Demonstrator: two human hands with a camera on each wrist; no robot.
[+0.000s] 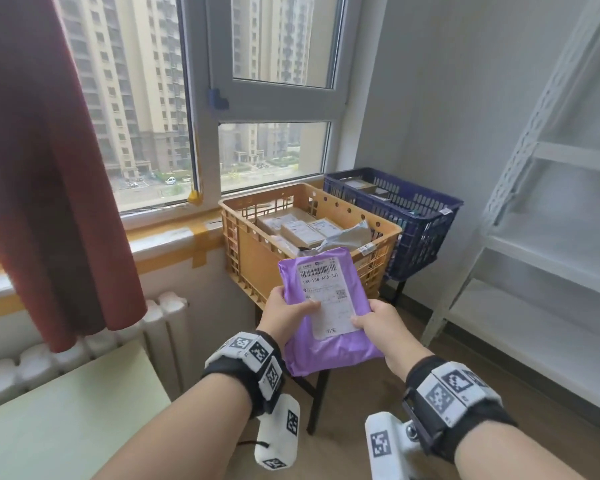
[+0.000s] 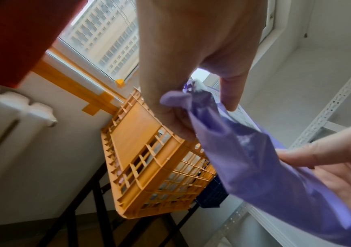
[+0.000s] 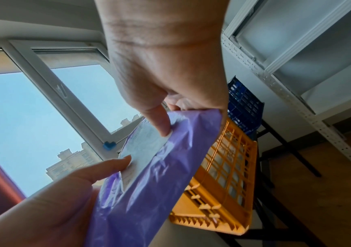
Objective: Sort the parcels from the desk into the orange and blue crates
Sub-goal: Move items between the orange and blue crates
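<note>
Item held: purple parcel (image 1: 329,313), a soft, flat plastic mailer with crinkled glossy film, gripped at its near half by both hands. Left hand (image 1: 284,315) pinches the left edge, thumb on top across the white shipping label (image 1: 328,297), fingers underneath and hidden from the head view. Right hand (image 1: 381,323) grips the right edge likewise, thumb pressed on the label's lower corner. Label: barcode legible, small print below too fine to read. Parcel's near end bunches into folds between the wrists.

Just beyond the grip: orange crate (image 1: 257,258), rigid plastic, slotted and perforated walls, holding several taped cardboard boxes (image 1: 302,230) and a grey poly bag (image 1: 347,233); its near right corner is covered by the parcel. Beyond and to the right, touching it: blue crate (image 1: 423,226), lattice walls, contents barely visible. Both crates sit on a black-legged stand (image 1: 317,400), mostly hidden.

Right of the grip: white metal shelving (image 1: 534,157), cut off at the frame. Left: white ribbed radiator (image 1: 160,327), red curtain (image 1: 45,168), pale desk (image 1: 66,420) corner.
</note>
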